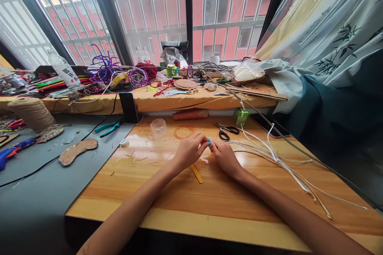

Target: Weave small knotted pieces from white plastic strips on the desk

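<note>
My left hand (189, 150) and my right hand (225, 155) meet over the wooden table (167, 195), fingertips pinched together. Between them sits a small blue piece (209, 142), gripped by the fingertips of both hands. A flat yellow stick (196, 173) lies on the table just below my left hand. Thin copper-coloured wire coils (183, 131) lie on the wood just beyond my hands.
Black scissors (225, 131) and a clear cup (158, 127) lie past my hands. White cords (281, 163) trail right. Teal pliers (107, 128), a twine spool (32, 113) and a cardboard cutout (77, 150) sit left. A cluttered ledge (167, 99) stands ahead, a curtain (326, 28) right.
</note>
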Demonstrator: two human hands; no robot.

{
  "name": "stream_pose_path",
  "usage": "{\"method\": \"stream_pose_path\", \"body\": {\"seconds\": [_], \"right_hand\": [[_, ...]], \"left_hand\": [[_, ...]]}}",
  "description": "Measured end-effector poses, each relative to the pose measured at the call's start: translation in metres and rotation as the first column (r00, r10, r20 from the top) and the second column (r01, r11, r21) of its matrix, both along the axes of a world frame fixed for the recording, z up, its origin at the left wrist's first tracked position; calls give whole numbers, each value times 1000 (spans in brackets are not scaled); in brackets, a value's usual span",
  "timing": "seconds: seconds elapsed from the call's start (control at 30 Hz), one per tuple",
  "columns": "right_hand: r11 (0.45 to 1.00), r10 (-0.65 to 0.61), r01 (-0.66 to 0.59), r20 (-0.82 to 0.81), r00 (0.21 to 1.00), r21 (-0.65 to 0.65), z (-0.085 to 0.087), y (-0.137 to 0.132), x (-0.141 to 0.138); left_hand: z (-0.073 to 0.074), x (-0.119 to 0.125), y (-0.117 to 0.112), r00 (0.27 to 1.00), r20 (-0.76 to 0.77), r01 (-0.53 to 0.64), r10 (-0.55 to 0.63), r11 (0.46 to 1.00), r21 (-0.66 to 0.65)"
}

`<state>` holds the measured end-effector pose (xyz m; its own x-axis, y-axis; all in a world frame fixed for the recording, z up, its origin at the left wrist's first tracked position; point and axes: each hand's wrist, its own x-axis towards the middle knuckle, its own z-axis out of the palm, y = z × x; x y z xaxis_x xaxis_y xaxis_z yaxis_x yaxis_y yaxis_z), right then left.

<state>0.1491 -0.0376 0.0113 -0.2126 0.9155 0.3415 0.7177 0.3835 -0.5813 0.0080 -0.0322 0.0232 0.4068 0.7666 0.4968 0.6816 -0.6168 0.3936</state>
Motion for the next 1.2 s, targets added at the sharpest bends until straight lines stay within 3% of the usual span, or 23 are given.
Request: {"method": "stream_pose_path", "body": {"seconds": [0.17, 0.33, 0.5, 0.6, 0.67, 0.73, 0.83, 0.93, 1.03, 1.2], "right_hand": [[1000, -28, 27, -116, 993, -15, 2, -1, 0], [999, -35, 32, -230, 973, -18, 4, -2, 1], [998, 31, -44, -290, 957, -38, 6, -3, 2], [996, 59, -75, -286, 956, -45, 6, -4, 1], [996, 56, -71, -271, 961, -47, 6, -4, 1], [998, 48, -57, -227, 973, -37, 5, -4, 1], [1000, 20, -20, -101, 995, 1, 2, -3, 0], [998, -25, 24, 32, 999, 55, -1, -2, 0], [995, -58, 50, 87, 995, 92, -2, 0, -1], [997, -34, 30, 50, 998, 77, -1, -1, -1]], "left_hand": [[0, 5, 1, 975, 207, 120, -81, 976, -180], [-3, 4, 6, 907, 422, 220, -17, 872, -438], [-4, -2, 13, 907, 415, 304, -79, 804, -511], [4, -7, 11, 952, 261, 264, -162, 864, -429], [9, -9, 7, 985, 81, 169, -153, 946, -275], [11, -10, 4, 989, -118, 84, -91, 995, -60], [10, -10, 1, 941, -339, 74, 2, 975, 211], [7, -8, -2, 896, -440, 116, 55, 929, 352], [6, -6, -4, 888, -452, 123, 77, 909, 397], [6, -2, -8, 910, -393, 42, 131, 914, 403]]}}
